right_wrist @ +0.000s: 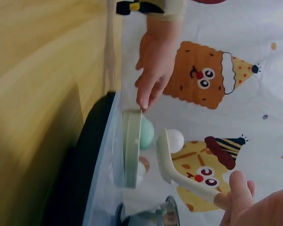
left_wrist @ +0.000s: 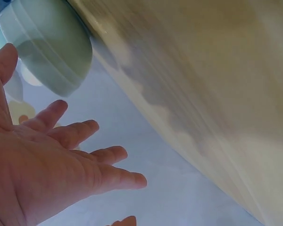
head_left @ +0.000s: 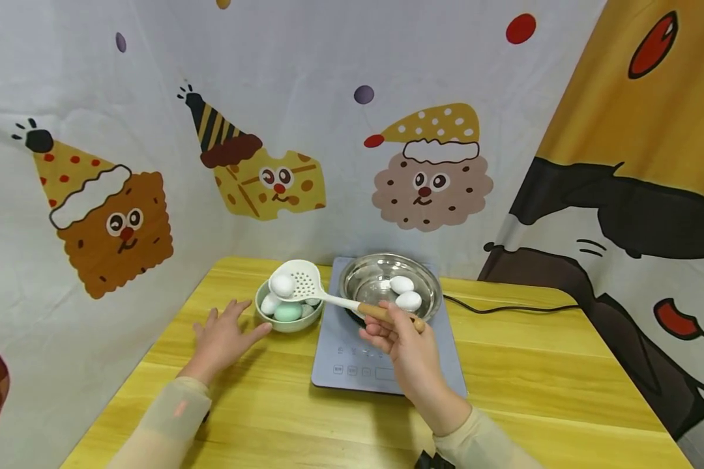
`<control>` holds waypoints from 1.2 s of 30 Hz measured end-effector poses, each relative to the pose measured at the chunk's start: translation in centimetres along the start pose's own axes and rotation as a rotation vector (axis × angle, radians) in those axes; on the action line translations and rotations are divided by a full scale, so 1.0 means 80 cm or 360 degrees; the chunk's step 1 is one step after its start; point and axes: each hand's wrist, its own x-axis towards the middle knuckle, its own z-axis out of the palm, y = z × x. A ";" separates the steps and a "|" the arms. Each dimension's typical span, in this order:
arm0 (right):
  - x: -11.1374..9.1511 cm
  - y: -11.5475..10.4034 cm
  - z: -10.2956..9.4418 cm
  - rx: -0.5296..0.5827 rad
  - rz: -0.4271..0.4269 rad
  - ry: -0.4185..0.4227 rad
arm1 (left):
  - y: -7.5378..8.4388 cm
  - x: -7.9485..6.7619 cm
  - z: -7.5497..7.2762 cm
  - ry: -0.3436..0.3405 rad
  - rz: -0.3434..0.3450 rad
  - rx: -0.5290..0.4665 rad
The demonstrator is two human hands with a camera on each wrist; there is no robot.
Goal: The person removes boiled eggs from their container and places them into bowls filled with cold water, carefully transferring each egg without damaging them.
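My right hand (head_left: pixel 407 348) grips the wooden handle of a white slotted spoon (head_left: pixel 306 280). A white egg (head_left: pixel 282 284) lies in the spoon's bowl, which is held above a pale green bowl (head_left: pixel 293 324). Inside that bowl are a green egg (head_left: pixel 288 311) and several other eggs, partly hidden by the spoon. My left hand (head_left: pixel 223 342) has its fingers spread just left of the bowl, thumb toward its rim; the left wrist view shows these fingers (left_wrist: pixel 92 127) straight and holding nothing. In the right wrist view the spoon (right_wrist: pixel 193 186) hangs over the bowl (right_wrist: pixel 132 155).
A steel pan (head_left: pixel 364 268) with two white eggs (head_left: pixel 409 300) stands on a grey induction cooker (head_left: pixel 352 381), right of the bowl. A black cable (head_left: pixel 504 309) runs right across the wooden table (head_left: pixel 522 365). Behind the table hangs a printed cloth (head_left: pixel 305 78).
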 end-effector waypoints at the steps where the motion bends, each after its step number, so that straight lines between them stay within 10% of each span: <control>1: 0.001 0.000 -0.001 -0.0027 -0.0042 0.0012 | 0.002 0.002 0.001 0.0003 0.0011 0.0000; 11: -0.010 0.021 -0.013 -0.0937 -0.0927 -0.0147 | 0.015 0.011 0.005 0.0014 0.0025 0.0008; 16: -0.008 0.026 -0.015 -0.1062 -0.1388 -0.0195 | 0.020 0.013 0.003 0.0019 0.0021 0.0013; 25: -0.020 -0.030 -0.061 -0.0757 -0.1199 -0.0070 | 0.024 0.011 0.001 0.0005 0.0007 0.0032; 36: -0.026 -0.093 -0.190 -0.1675 -0.1511 -0.0015 | 0.021 0.019 0.002 -0.0038 0.0003 -0.0004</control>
